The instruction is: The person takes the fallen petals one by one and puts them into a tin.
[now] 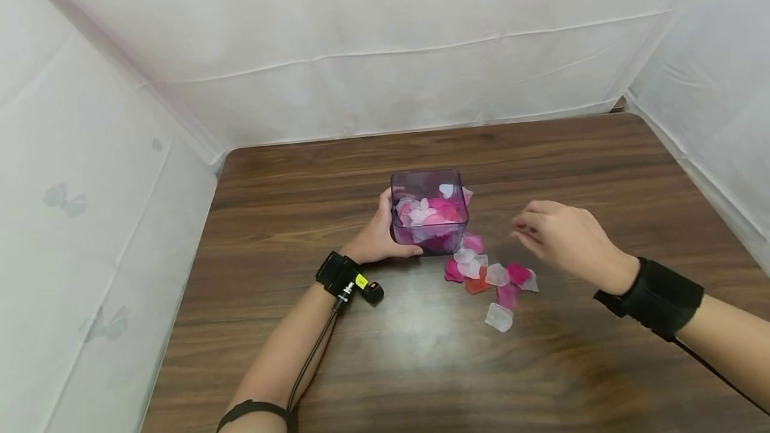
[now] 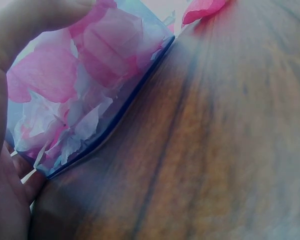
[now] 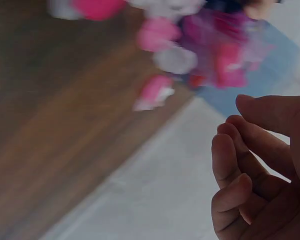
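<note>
Here in the room, the head camera looks forward and down from above, far enough back for both forearms [image 1: 285,363], most of the desk [image 1: 289,232] and the white cloth [image 1: 391,32] behind. The left wrist camera [image 1: 373,293] looks from very near and low, tilted, with the left hand [image 1: 377,236] and see-through box [image 1: 420,184] at upper left. The right wrist view slants across the desk, right hand [image 1: 562,239] close at lower right, petals [image 1: 466,267] farther off above. All three share petals; head and left wrist share the box.
</note>
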`<state>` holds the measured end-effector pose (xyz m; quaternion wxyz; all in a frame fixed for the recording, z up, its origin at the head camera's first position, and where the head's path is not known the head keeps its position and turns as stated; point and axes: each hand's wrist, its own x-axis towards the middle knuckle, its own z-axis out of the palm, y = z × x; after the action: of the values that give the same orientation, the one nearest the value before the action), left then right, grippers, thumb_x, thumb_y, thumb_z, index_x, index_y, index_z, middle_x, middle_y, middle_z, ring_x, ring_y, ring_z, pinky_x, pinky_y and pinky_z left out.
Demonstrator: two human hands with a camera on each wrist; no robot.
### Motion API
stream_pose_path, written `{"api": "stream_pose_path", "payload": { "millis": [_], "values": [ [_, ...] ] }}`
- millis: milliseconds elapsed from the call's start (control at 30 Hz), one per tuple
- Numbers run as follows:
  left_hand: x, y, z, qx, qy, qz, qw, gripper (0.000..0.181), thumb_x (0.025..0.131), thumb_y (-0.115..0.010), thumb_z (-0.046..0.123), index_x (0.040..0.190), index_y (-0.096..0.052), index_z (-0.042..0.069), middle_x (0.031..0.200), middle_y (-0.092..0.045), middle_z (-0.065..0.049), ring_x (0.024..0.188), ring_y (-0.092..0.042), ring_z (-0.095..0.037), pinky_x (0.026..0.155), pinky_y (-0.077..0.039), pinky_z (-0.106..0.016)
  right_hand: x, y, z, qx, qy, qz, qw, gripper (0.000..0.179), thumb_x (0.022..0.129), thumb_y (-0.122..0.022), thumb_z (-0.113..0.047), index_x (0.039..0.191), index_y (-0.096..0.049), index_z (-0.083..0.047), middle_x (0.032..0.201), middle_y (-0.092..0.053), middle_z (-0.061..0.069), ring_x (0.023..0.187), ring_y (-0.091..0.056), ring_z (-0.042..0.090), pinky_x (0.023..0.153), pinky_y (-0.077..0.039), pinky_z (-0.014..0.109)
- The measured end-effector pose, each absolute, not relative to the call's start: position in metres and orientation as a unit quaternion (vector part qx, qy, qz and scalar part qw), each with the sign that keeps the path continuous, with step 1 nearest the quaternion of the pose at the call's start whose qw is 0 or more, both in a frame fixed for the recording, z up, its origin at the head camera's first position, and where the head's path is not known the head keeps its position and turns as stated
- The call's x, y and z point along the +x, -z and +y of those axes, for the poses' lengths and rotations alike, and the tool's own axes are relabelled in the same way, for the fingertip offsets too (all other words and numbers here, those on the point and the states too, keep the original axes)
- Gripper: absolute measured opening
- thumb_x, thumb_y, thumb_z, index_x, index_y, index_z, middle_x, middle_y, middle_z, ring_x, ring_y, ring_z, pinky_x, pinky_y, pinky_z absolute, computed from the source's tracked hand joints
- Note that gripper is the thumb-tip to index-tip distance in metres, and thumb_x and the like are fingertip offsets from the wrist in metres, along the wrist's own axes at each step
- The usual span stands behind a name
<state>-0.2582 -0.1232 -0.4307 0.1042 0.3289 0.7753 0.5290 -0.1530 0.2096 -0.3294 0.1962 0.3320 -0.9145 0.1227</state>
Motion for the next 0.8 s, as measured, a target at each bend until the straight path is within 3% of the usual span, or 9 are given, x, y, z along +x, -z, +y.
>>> {"api": "stream_pose_path", "payload": {
  "millis": [233, 533, 800],
  "values": [
    [-0.244, 0.402, -0.128, 0.319, -0.529, 0.778, 0.115, 0.117, 0.070, -0.091, 0.007, 0.151, -0.007, 0.004, 0.148, -0.030, -0.018, 0.136, -0.037, -0.029, 0.116, -0.028, -0.045, -0.142, 0.356, 0.228, 0.329, -0.097, -0.931, 0.127, 0.026, 0.073, -0.090, -0.017, 0.092, -0.077, -0.005, 0.081, -0.062, 0.003, 0.064, -0.058, 0.011, 0.053, -0.049, 0.027],
    [-0.239, 0.394, -0.132, 0.322, -0.527, 0.779, 0.110, 0.115, 0.071, -0.091, 0.007, 0.150, -0.008, 0.002, 0.147, -0.033, -0.020, 0.135, -0.038, -0.029, 0.116, -0.029, -0.044, -0.137, 0.384, 0.220, 0.312, -0.101, -0.944, 0.030, 0.022, 0.079, -0.088, -0.023, 0.092, -0.079, -0.007, 0.081, -0.062, -0.002, 0.064, -0.048, 0.004, 0.054, -0.045, 0.024],
    [-0.240, 0.394, -0.131, 0.332, -0.532, 0.771, 0.107, 0.115, 0.070, -0.091, 0.005, 0.150, -0.008, 0.001, 0.147, -0.033, -0.021, 0.135, -0.038, -0.030, 0.115, -0.030, -0.044, -0.140, 0.377, 0.222, 0.298, -0.119, -0.945, 0.060, 0.019, 0.077, -0.088, -0.017, 0.090, -0.079, -0.006, 0.076, -0.059, -0.004, 0.060, -0.049, 0.002, 0.050, -0.043, 0.022]
  ]
}}
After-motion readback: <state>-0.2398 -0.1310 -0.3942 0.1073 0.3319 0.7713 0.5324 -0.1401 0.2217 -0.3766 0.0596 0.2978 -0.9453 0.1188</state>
